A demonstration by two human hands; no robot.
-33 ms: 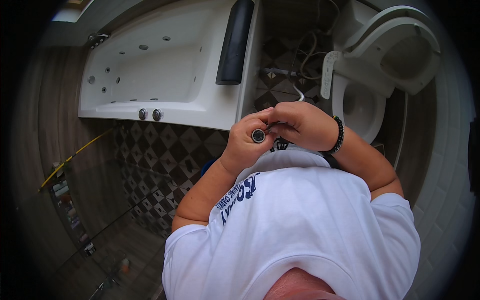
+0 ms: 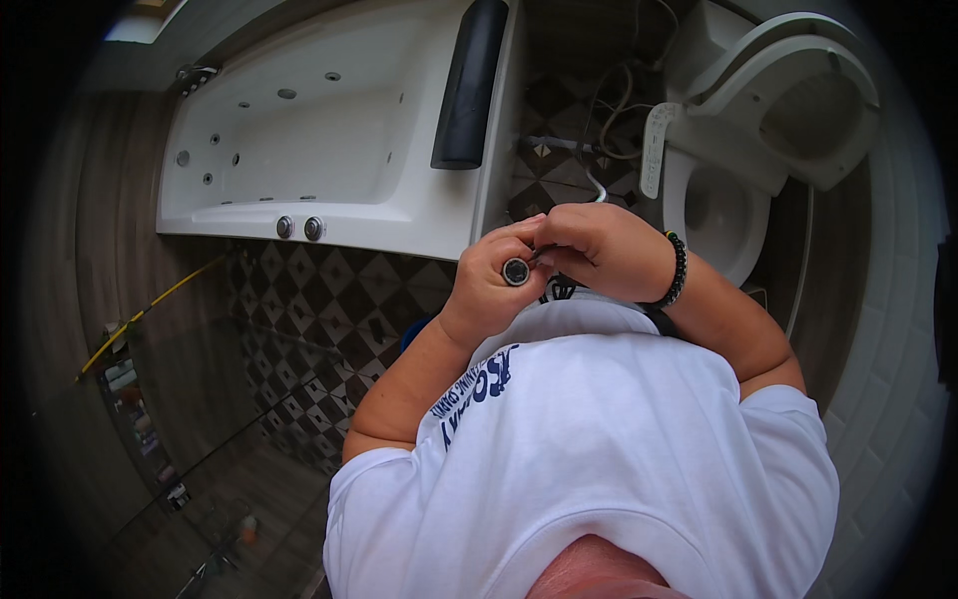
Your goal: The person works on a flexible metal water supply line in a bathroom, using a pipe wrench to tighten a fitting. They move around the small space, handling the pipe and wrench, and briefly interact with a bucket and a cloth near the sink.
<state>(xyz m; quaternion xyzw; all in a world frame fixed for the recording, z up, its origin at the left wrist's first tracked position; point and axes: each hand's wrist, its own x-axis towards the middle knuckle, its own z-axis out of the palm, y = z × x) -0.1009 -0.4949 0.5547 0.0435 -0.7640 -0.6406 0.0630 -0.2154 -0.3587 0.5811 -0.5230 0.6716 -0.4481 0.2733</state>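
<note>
In front of my waist, my left hand is closed around a dark cylinder, whose round black end with a pale ring faces up. My right hand meets it from the other side, its fingers bent and pinched together against the left fingertips. A thin dark strip shows between the two hands, too small to name. Dark cord-like loops hang just below the right fingers, by the hem of my white shirt. The rest of the cylinder is hidden by my left hand.
Ahead on the left stands a white bathtub with a black cushion roll across its end. A toilet with a raised seat is at right. A pale hose trails over the tiled floor. A yellow pole leans far left.
</note>
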